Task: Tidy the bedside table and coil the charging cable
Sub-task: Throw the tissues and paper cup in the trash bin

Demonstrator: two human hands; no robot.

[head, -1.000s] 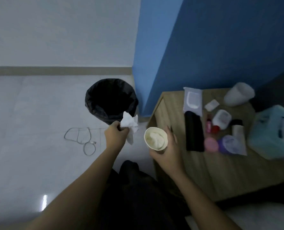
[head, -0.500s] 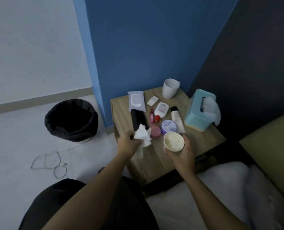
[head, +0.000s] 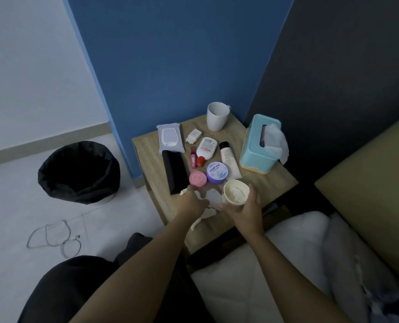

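My left hand presses a crumpled white tissue flat on the front of the wooden bedside table. My right hand grips a paper cup with white tissue stuffed inside, held just above the table's front edge. The white charging cable lies in loose loops on the floor to the left. A white charger plug lies near the back of the table.
A black-lined bin stands on the floor left of the table. On the table are a wipes pack, black case, pink jar, purple jar, lotion bottles, white mug and teal tissue box. The bed is at right.
The view swung from the bin back to the table. My left hand brought the tissue down from the air onto the tabletop; my right hand kept the cup.
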